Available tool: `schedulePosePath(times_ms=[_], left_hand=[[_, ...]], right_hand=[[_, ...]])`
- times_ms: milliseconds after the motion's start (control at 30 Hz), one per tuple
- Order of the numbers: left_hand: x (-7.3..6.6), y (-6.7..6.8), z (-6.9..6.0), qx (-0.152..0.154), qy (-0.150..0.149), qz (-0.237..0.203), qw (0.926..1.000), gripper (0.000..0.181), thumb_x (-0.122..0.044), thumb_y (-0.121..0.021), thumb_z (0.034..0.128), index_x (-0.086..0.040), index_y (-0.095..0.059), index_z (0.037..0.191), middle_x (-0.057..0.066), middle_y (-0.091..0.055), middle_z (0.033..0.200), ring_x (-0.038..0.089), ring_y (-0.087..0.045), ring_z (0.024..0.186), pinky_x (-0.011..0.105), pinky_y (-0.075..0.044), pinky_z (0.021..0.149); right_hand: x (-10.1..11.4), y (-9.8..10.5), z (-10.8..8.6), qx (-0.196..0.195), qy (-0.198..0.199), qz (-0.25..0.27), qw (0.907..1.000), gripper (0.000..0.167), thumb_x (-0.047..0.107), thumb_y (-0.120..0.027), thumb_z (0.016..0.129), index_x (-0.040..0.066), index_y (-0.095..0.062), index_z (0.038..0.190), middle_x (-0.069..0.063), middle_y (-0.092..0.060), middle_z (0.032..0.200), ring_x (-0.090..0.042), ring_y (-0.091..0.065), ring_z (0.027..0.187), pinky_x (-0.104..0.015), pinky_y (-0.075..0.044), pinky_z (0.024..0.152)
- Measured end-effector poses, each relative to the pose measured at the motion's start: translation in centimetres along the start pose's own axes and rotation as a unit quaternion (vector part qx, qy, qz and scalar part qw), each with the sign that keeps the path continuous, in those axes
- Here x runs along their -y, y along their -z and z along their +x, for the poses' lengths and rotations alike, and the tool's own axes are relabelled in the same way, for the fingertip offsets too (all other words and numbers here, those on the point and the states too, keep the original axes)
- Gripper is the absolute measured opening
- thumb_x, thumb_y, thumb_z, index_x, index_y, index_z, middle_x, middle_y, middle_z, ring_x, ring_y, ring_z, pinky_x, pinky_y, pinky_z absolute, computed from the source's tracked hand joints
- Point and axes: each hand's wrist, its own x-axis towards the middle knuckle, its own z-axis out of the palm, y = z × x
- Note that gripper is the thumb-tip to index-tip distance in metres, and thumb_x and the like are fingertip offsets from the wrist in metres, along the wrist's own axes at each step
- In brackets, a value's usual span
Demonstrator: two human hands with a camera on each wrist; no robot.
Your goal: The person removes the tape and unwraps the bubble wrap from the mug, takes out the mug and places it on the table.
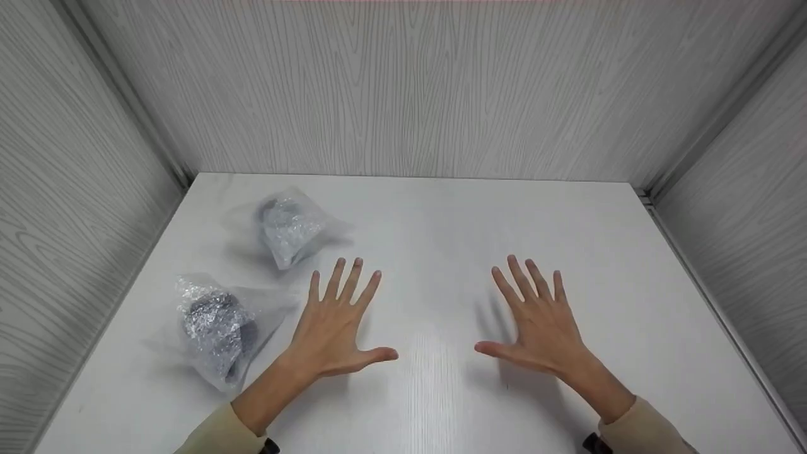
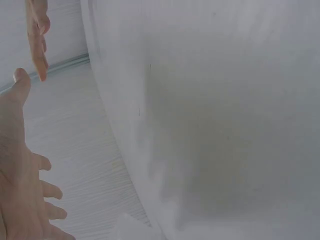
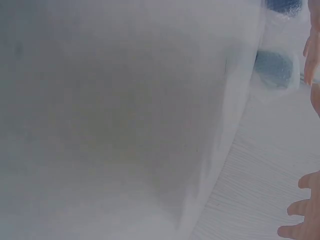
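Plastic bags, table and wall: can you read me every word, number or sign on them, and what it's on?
None that I can read.
The near plastic bag and far plastic bag: only shine and creases show.
The table and back wall: no writing shows.

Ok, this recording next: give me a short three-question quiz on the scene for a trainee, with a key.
1. Count: how many clear plastic bags lie on the white tabletop?
2. True or false: the right hand is gripping something.
3. Multiple choice: which hand is nearer the bags in the head view? A) the left hand; B) the right hand; C) both equally.

Key:
1. Two.
2. False; its fingers are spread and it holds nothing.
3. A.
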Motion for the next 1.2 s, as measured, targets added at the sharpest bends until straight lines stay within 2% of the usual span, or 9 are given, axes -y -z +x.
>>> schedulePosePath(times_ms=[200, 367, 567, 733, 967, 1100, 1200], left_hand=[[0.8, 0.7, -0.6, -0.022, -0.007, 0.022, 0.9995, 0.123, -0.097, -0.052, 0.0758, -0.019, -0.028, 0.168, 0.019, -0.025, 0.175, 0.046, -0.023, 0.163, 0.073, -0.025, 0.126], [1.7, 1.7, -1.5, -0.027, -0.001, 0.034, 0.999, 0.122, -0.098, -0.048, 0.0766, -0.019, -0.029, 0.168, 0.019, -0.025, 0.175, 0.045, -0.022, 0.163, 0.07, -0.026, 0.127], [3.3, 2.7, -2.9, -0.042, 0.011, 0.054, 0.9976, 0.123, -0.1, -0.045, 0.0761, -0.017, -0.032, 0.167, 0.019, -0.028, 0.174, 0.044, -0.026, 0.162, 0.07, -0.028, 0.126], [4.2, 3.1, -3.9, -0.045, 0.024, 0.045, 0.9977, 0.122, -0.097, -0.049, 0.0767, -0.016, -0.032, 0.167, 0.019, -0.028, 0.174, 0.043, -0.026, 0.162, 0.07, -0.026, 0.127], [5.8, 3.7, -5.3, -0.067, 0.042, 0.041, 0.996, 0.12, -0.096, -0.05, 0.0774, -0.015, -0.037, 0.165, 0.019, -0.034, 0.172, 0.044, -0.032, 0.16, 0.071, -0.028, 0.125], [7.3, 4.3, -5.9, -0.09, 0.05, 0.035, 0.9941, 0.118, -0.096, -0.048, 0.0787, -0.014, -0.041, 0.163, 0.021, -0.039, 0.168, 0.046, -0.035, 0.157, 0.071, -0.03, 0.122], [8.6, 4.7, -6.4, -0.102, 0.063, 0.02, 0.9926, 0.116, -0.092, -0.056, 0.0777, -0.014, -0.043, 0.162, 0.024, -0.042, 0.166, 0.048, -0.035, 0.156, 0.073, -0.031, 0.121]], right_hand=[[0.8, 0.0, 0.4, 0.001, 0.007, 0.003, 1.0, 0.123, 0.097, -0.053, 0.076, 0.023, -0.022, 0.17, -0.011, -0.019, 0.178, -0.043, -0.027, 0.162, -0.076, -0.02, 0.125], [1.7, -0.1, 1.1, 0.003, 0.019, 0.004, 0.9998, 0.124, 0.098, -0.051, 0.076, 0.023, -0.02, 0.17, -0.009, -0.019, 0.178, -0.042, -0.028, 0.162, -0.075, -0.02, 0.127], [3.0, -0.2, 2.2, -0.015, 0.042, 0.01, 0.999, 0.122, 0.098, -0.05, 0.077, 0.022, -0.025, 0.169, -0.009, -0.024, 0.177, -0.043, -0.033, 0.16, -0.074, -0.023, 0.126], [3.7, -0.3, 2.7, -0.017, 0.052, 0.0, 0.9985, 0.122, 0.098, -0.049, 0.076, 0.023, -0.026, 0.169, -0.008, -0.025, 0.177, -0.041, -0.034, 0.16, -0.072, -0.026, 0.126], [5.3, -0.7, 3.5, -0.012, 0.071, 0.014, 0.9973, 0.123, 0.09, -0.065, 0.074, 0.025, -0.023, 0.169, -0.008, -0.025, 0.177, -0.04, -0.03, 0.162, -0.072, -0.026, 0.126], [6.4, -1.1, 3.8, -0.016, 0.09, 0.012, 0.9958, 0.122, 0.093, -0.059, 0.076, 0.025, -0.022, 0.17, -0.009, -0.026, 0.177, -0.039, -0.031, 0.161, -0.071, -0.029, 0.125], [7.3, -1.5, 4.1, -0.018, 0.104, 0.012, 0.9944, 0.121, 0.095, -0.055, 0.077, 0.026, -0.02, 0.17, -0.009, -0.026, 0.177, -0.039, -0.032, 0.161, -0.07, -0.03, 0.126]])
